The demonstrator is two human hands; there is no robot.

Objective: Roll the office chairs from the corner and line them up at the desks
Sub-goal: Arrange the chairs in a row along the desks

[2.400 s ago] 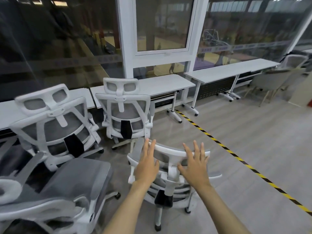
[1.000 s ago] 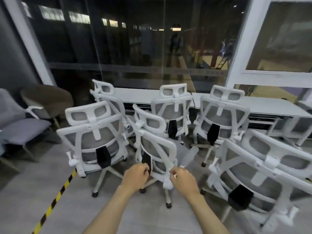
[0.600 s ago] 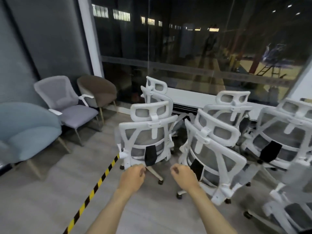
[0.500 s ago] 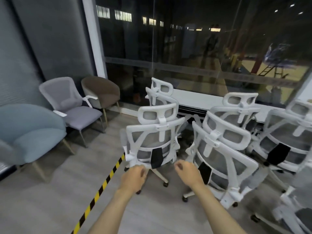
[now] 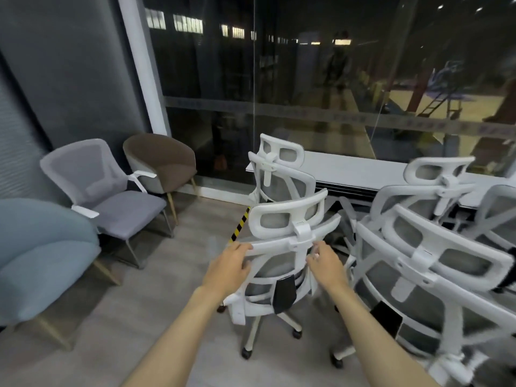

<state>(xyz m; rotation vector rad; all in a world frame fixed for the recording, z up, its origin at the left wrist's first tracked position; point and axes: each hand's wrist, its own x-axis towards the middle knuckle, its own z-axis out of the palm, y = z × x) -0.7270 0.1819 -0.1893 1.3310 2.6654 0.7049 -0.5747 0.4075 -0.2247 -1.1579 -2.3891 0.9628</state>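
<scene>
A white-framed office chair (image 5: 282, 222) with grey mesh stands just in front of me, its back toward me. My left hand (image 5: 231, 268) grips the left end of its backrest's top bar, fingers over it and thumb below. My right hand (image 5: 325, 263) curls its fingers on the same bar right of the spine. A second office chair (image 5: 279, 169) stands behind it at the end of the white desk (image 5: 349, 169). Two more office chairs, one near (image 5: 435, 263) and one farther (image 5: 438, 174), crowd in on the right.
Three lounge chairs line the left wall: a blue one (image 5: 42, 247), a grey one (image 5: 111, 202) and a brown one (image 5: 164, 163). Yellow-black floor tape (image 5: 240, 224) runs under the chair I hold. A glass wall (image 5: 279, 79) stands behind the desk.
I have stepped closer to the nearest chair. Both hands, which hung curled and empty below its back, have risen and taken hold of the backrest's top bar.
</scene>
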